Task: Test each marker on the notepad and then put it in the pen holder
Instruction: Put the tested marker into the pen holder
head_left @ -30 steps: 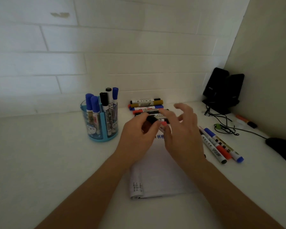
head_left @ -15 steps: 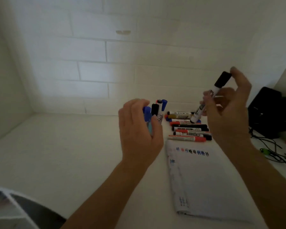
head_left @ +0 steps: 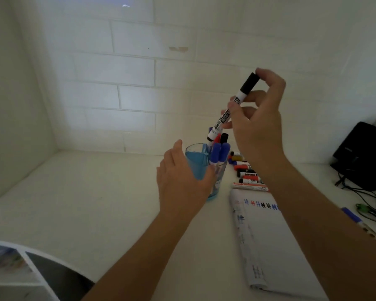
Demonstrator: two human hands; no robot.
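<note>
My right hand (head_left: 256, 122) pinches a black-capped marker (head_left: 246, 88), tilted cap-up, its lower end at the rim of the blue pen holder (head_left: 195, 164). The holder contains several markers with blue, red and black caps (head_left: 220, 152). My left hand (head_left: 180, 181) rests against the holder's near side with fingers straight. The notepad (head_left: 269, 242) lies to the right of the holder, with small coloured test marks along its top. A row of markers (head_left: 248, 177) lies on the desk behind the notepad.
A black device (head_left: 363, 155) with cables (head_left: 371, 205) stands at the back right by the wall. A blue-capped marker (head_left: 352, 216) lies right of my right arm. A white shelf unit (head_left: 20, 268) shows at the bottom left.
My right hand has carried the black-capped marker left and down, its end now at the holder's rim. My left hand has opened and moved against the holder. The camera view shifted.
</note>
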